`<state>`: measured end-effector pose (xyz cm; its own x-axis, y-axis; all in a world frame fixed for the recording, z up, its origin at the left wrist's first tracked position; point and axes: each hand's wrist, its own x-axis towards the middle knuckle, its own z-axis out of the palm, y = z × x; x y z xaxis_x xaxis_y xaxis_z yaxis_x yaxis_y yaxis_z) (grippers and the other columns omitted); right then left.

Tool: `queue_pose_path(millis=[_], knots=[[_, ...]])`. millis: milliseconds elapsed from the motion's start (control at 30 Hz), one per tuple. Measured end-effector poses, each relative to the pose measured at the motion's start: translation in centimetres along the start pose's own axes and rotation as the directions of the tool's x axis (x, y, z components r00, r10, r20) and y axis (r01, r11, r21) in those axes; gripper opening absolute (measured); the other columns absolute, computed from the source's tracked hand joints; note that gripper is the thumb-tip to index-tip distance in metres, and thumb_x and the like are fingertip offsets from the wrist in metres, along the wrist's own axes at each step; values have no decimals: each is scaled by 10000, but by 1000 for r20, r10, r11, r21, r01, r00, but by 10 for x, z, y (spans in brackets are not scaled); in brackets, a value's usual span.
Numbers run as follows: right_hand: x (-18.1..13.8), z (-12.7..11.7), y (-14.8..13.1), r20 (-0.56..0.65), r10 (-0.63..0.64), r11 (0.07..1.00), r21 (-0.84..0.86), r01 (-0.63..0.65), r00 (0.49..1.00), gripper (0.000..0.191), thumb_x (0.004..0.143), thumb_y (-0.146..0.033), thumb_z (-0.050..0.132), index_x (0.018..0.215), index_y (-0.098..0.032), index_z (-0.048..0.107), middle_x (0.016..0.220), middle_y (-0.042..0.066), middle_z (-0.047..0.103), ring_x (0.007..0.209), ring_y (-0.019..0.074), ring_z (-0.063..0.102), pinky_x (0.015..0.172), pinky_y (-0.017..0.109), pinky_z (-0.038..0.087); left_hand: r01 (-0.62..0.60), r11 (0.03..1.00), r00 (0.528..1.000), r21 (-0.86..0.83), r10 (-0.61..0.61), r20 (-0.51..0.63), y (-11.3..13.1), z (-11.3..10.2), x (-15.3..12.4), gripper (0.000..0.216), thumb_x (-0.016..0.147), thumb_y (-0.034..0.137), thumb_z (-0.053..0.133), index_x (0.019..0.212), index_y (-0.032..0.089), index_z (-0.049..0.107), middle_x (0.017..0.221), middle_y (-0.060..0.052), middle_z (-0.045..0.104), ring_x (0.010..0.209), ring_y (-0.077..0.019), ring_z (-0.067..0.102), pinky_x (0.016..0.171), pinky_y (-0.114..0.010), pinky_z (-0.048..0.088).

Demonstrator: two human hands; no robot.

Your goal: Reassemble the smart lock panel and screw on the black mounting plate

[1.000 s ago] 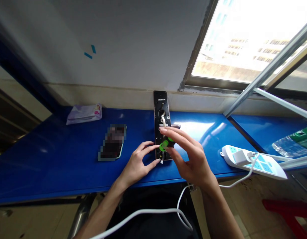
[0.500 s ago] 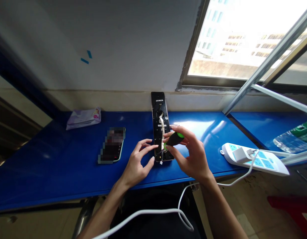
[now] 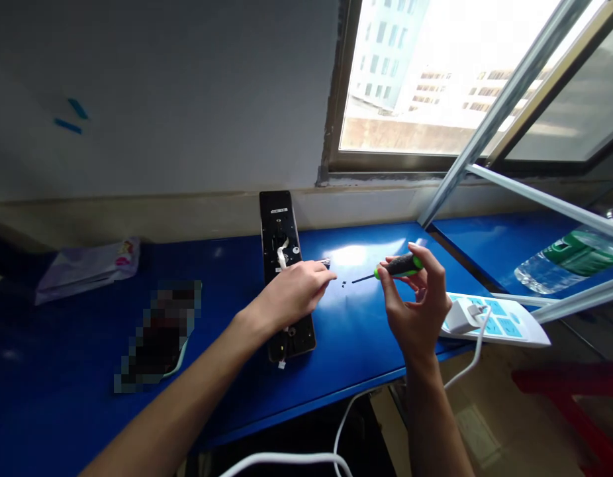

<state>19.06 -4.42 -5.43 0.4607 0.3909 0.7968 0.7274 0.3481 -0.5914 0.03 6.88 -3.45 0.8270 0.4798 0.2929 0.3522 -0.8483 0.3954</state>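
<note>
A long black lock panel (image 3: 281, 238) lies on the blue table (image 3: 356, 338), its white cable showing near the middle. My left hand (image 3: 294, 295) reaches across the panel with fingers pinched together near small dark screws (image 3: 344, 285) on the table; what it pinches is too small to name. My right hand (image 3: 416, 308) holds a screwdriver with a green and black handle (image 3: 398, 266) above the table, its thin shaft pointing left toward the screws.
A phone (image 3: 160, 331) lies left of the panel, and a purple tissue pack (image 3: 88, 268) sits at the far left. A white power strip (image 3: 490, 321) with a plugged charger and cord is at the right. A water bottle (image 3: 559, 262) lies beyond, under the window frame.
The view swung right. My right hand lifted the screwdriver off the panel and moved right. My left hand left the panel's lower end and reached right toward the small screws.
</note>
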Motion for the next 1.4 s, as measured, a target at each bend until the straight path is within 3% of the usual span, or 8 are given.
queue_pose_path(millis=[133, 267, 467, 700, 833, 1000, 1200, 1400], knots=[[-12, 2, 15, 14, 55, 998, 8, -55, 998, 579, 878, -178, 820, 1408, -277, 610, 1085, 39, 809, 945, 228, 831, 815, 377, 685, -32, 999, 994, 24, 30, 103, -14, 25, 33, 208, 932, 148, 620, 927, 244, 804, 940, -75, 797, 990, -272, 781, 974, -389, 619], [-15, 8, 20, 29, 45, 999, 25, -46, 999, 581, 884, -154, 811, 1411, -286, 605, 1106, 41, 809, 941, 222, 831, 830, 378, 681, -40, 999, 990, 14, 38, 134, -22, 43, 46, 191, 897, 159, 665, 752, 241, 756, 807, -61, 764, 858, -263, 774, 975, -398, 613], [-10, 12, 21, 49, 29, 998, 46, -31, 998, 557, 882, -138, 807, 1385, -285, 619, 1109, 33, 805, 923, 213, 831, 826, 367, 693, -39, 999, 988, 28, 35, 151, -21, 37, 42, 196, 922, 119, 627, 853, 215, 782, 913, -89, 790, 961, -278, 785, 1028, -416, 598], [6, 7, -10, -14, 7, 967, 254, -3, 1000, 677, 805, -27, 829, 1393, -284, 615, 1037, 11, 764, 873, 228, 828, 793, 415, 734, 32, 995, 999, 92, -35, 29, 1, -5, 1, 227, 982, 178, 691, 1191, 169, 779, 1250, -129, 781, 1148, -287, 763, 1011, -398, 621], [14, 7, -38, -51, -65, 942, 327, 78, 997, 725, 767, 37, 831, 1385, -295, 649, 1037, -6, 702, 838, 206, 824, 738, 369, 748, 138, 990, 979, 20, -133, -153, 9, -16, -36, 266, 943, 228, 793, 1194, 139, 787, 1148, -105, 808, 988, -250, 795, 906, -360, 654], [14, 15, -66, -46, -71, 912, 403, 83, 996, 715, 765, 36, 834, 1367, -318, 675, 1190, 12, 628, 818, 180, 819, 762, 362, 750, 215, 967, 909, -140, -250, -332, 10, -15, -69, 215, 891, 286, 861, 1052, 148, 828, 980, -59, 834, 737, -185, 767, 754, -313, 646], [7, 27, -79, -15, -86, 886, 456, 83, 996, 698, 770, 40, 832, 1364, -287, 666, 1084, 13, 698, 809, 215, 825, 765, 410, 751, 152, 929, 886, -337, -279, -371, 7, -15, -80, 99, 952, 148, 767, 1015, 164, 841, 999, -47, 858, 884, -199, 816, 818, -288, 638], [6, 31, -82, 42, -60, 880, 473, 33, 997, 697, 772, 47, 832, 1365, -277, 660, 1002, 5, 752, 813, 224, 825, 773, 419, 746, 141, 940, 928, -311, -235, -290, 0, -18, -87, 125, 956, 104, 741, 1015, 156, 839, 986, -49, 857, 871, -199, 819, 809, -281, 623]])
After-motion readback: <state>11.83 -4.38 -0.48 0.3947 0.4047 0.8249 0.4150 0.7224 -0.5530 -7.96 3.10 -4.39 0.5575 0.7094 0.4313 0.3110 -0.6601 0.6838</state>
